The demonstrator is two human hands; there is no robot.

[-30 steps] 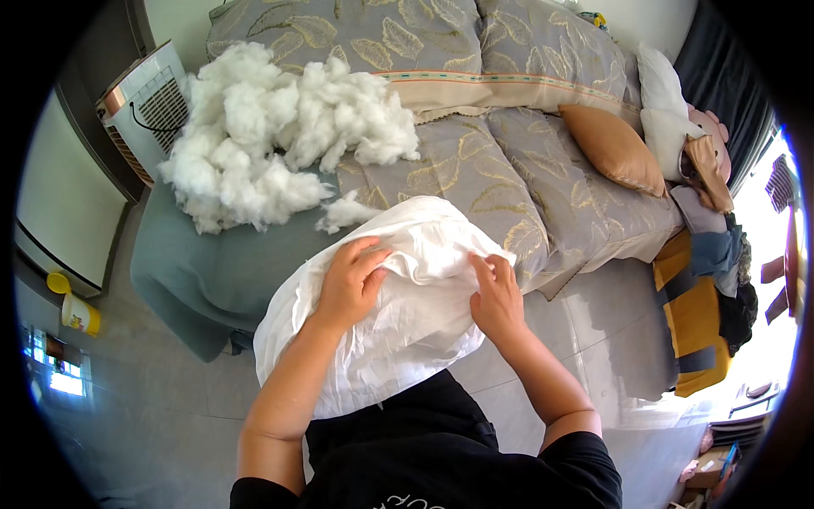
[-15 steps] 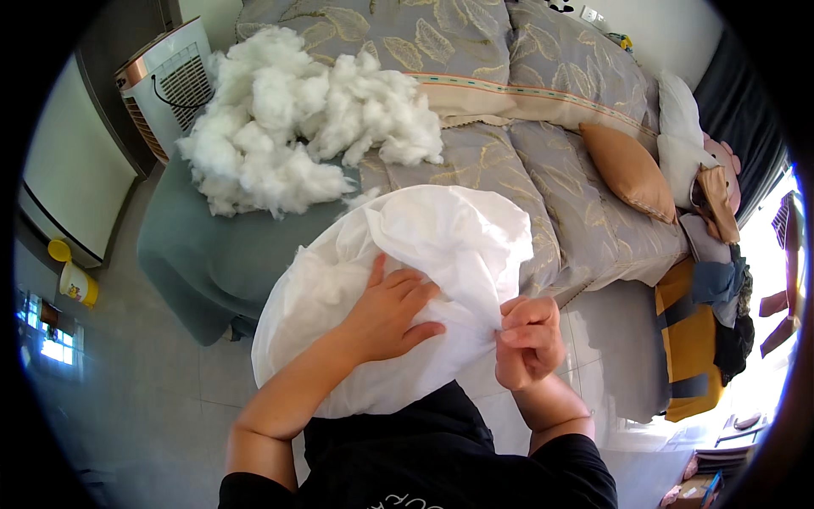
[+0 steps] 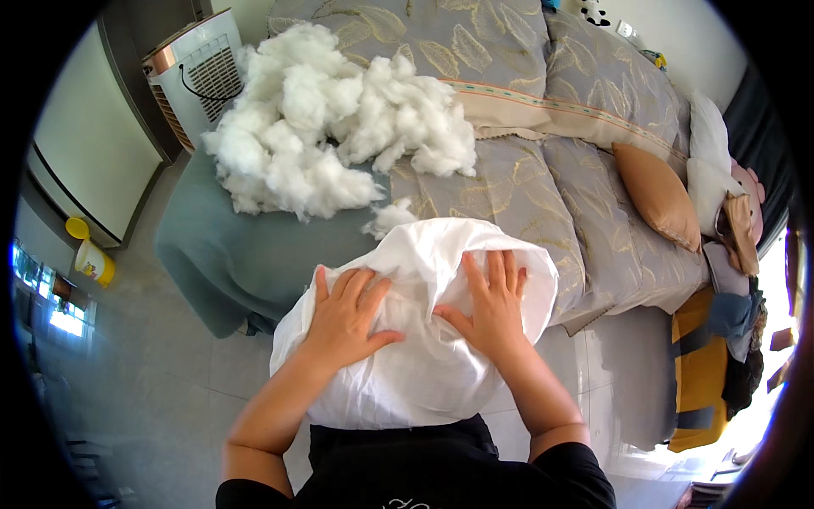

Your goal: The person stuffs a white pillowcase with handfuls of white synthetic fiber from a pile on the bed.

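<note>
In front of my body rests a bulging white fabric cover (image 3: 407, 373), its cloth creased across the top. My left hand (image 3: 346, 318) lies on its left side, fingers spread over the cloth. On the right part of it, my right hand (image 3: 492, 305) presses with the fingers stretched out and apart. Neither hand grips anything. Just beyond the cover, a small tuft of white fiberfill (image 3: 390, 218) sits at the bed's edge. A large heap of fluffy fiberfill (image 3: 297, 127) is piled farther back on the left. What is inside the cover is hidden.
The bed has a grey leaf-patterned spread (image 3: 500, 191) and a teal cloth (image 3: 229, 246) at its left corner. A tan pillow (image 3: 657, 195) lies on the right. A white air cooler (image 3: 199, 76) stands back left, a yellow-and-white bucket (image 3: 95, 263) on the floor.
My right hand has let go of the pinched cloth at the right and now lies open on the cover. My left hand has shifted left, and the view has moved slightly.
</note>
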